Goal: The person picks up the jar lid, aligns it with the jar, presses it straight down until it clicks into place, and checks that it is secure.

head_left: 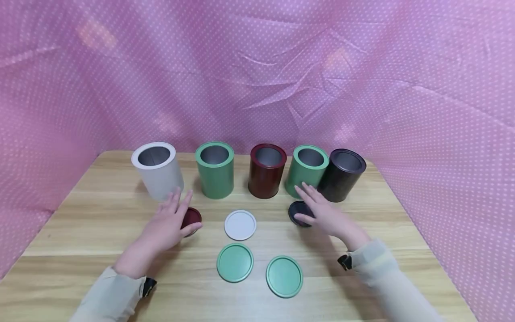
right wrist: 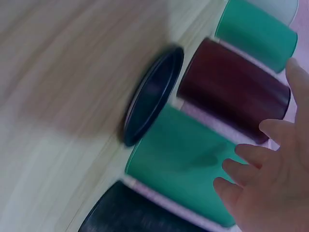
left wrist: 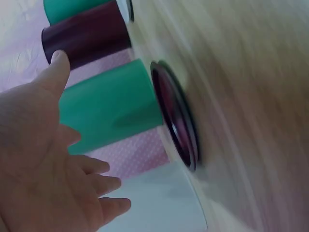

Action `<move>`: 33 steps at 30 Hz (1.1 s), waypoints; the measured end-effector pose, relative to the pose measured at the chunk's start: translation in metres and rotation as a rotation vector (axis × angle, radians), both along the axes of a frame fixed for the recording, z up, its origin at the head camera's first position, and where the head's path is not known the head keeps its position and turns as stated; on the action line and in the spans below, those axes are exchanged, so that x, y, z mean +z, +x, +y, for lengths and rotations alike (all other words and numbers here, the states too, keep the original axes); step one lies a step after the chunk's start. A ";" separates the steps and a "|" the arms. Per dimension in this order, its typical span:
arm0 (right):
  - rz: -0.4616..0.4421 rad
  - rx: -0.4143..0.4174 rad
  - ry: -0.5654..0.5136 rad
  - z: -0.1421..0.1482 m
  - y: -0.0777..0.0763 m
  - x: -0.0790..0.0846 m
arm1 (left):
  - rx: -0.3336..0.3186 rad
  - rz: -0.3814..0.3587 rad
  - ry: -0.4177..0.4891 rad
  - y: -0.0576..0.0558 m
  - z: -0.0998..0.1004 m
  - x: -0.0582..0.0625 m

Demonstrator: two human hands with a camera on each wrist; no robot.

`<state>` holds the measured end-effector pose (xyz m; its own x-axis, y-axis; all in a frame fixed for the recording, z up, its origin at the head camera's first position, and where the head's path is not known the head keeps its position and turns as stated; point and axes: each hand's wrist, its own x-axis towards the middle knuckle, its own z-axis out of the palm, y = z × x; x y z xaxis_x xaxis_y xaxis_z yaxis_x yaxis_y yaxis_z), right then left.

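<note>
My left hand (head_left: pixel 164 223) is held over a dark red lid (head_left: pixel 192 217), fingers spread and nothing in its grasp. In the left wrist view the palm (left wrist: pixel 43 159) stands apart from that lid (left wrist: pixel 176 116), which lies on the table. On the other side, my right hand (head_left: pixel 323 214) hovers over a black lid (head_left: pixel 295 209) and partly covers it in the head view. Its fingers are extended and hold nothing; the right wrist view has the black lid (right wrist: pixel 153 96) flat on the wood, away from the fingers. A white lid (head_left: pixel 240 225) lies between the two hands.
Two green lids (head_left: pixel 235 262) lie nearer the front. Along the back stand open cans: white (head_left: pixel 162 181), green (head_left: pixel 217 181), dark red (head_left: pixel 264 180), another green (head_left: pixel 298 178) and black (head_left: pixel 335 183), the last two close together. Pink dotted cloth (head_left: pixel 257 67) surrounds the wooden table (head_left: pixel 80 223).
</note>
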<state>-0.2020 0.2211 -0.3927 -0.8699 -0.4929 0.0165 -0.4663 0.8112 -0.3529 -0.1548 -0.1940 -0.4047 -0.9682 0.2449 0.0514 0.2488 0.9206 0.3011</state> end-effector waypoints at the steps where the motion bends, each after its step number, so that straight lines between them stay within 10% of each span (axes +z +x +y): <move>1: 0.006 0.018 0.004 -0.004 -0.001 0.000 | -0.007 0.004 0.000 -0.001 0.002 -0.001; 18: 0.012 0.258 0.080 -0.060 -0.010 -0.011 | -0.148 0.014 -0.028 -0.015 0.041 -0.009; 33: -0.155 0.283 0.171 -0.086 -0.007 -0.031 | -0.205 -0.112 -0.013 -0.020 0.050 -0.015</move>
<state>-0.2086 0.1350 -0.4234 -0.6842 -0.6989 -0.2086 -0.6326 0.7109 -0.3072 -0.1748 -0.1441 -0.4199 -0.8976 0.4369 -0.0576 0.3968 0.8582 0.3257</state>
